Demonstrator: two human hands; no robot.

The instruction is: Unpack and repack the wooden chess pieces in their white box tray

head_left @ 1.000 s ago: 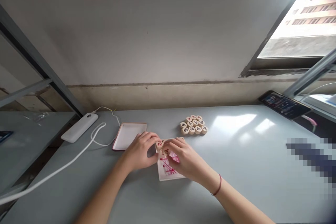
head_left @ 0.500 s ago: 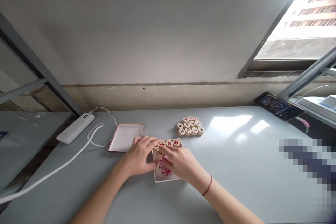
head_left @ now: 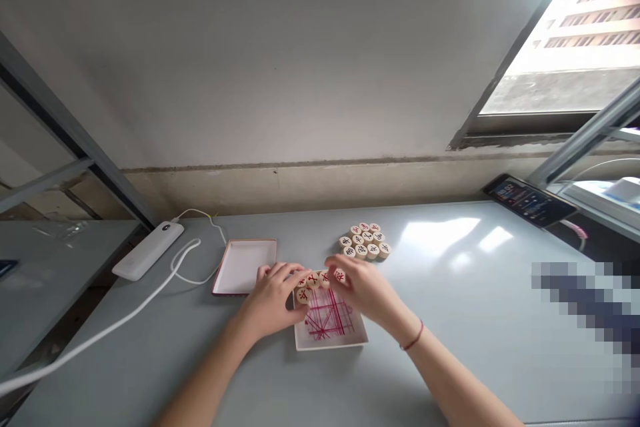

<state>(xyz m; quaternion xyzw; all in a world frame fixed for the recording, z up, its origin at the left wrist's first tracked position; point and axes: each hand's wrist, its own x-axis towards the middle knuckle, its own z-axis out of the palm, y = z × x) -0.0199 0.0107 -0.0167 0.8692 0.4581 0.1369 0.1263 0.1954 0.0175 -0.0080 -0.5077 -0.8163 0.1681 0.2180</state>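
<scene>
A shallow white box (head_left: 333, 347) lies on the desk, its bottom marked with crossing red lines. Along its far wall runs a row of round Chinese chess pieces (head_left: 313, 279) with red characters, and one more piece (head_left: 303, 295) sits below the row's left end. My left hand (head_left: 275, 299) curls round the box's left side, thumb and forefinger gripping it. Over the box's far right corner hovers my right hand (head_left: 363, 283), fingers curved and apart, with nothing visible in them. A piece at the row's right end shows beneath it.
Behind the box stands a cluster of chess pieces (head_left: 367, 238), black and red. An upturned lid (head_left: 247, 260) lies to the left. Farther left are a white power bank (head_left: 149, 250) and its cable (head_left: 125, 317); a phone (head_left: 530, 200) leans at the back right.
My right hand has moved off the piece below the row, up and to the right, uncovering more of the red-lined bottom. The left hand stays at the box's left side.
</scene>
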